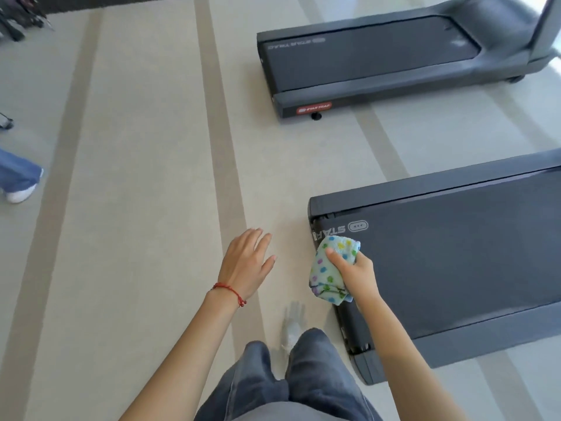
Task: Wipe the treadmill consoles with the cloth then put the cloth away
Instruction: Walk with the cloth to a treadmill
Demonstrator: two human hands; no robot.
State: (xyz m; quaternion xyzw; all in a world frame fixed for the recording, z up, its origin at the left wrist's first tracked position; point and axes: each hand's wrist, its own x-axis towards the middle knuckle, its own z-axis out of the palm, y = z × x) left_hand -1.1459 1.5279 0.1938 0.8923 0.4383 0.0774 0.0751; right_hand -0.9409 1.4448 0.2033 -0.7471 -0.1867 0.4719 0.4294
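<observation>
- Right hand (353, 270) clutched the bunched cloth (332, 268), fingers curled round it, seemingly carried ready for wiping.
- Left hand (244, 264) hung empty, fingers loosely spread.
- Near treadmill (455, 262) lay just beside; console out of view.
- Far treadmill (379, 59) stood well apart.

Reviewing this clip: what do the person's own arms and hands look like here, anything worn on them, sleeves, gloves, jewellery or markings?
Both forearms are bare as far as the frame shows: no sleeves and no gloves. The left hand has a thin red string bracelet at the wrist, with a small knotted end hanging from it. The right hand and its wrist carry nothing: no watch, ring or band is visible. No markings show on either arm.
</observation>
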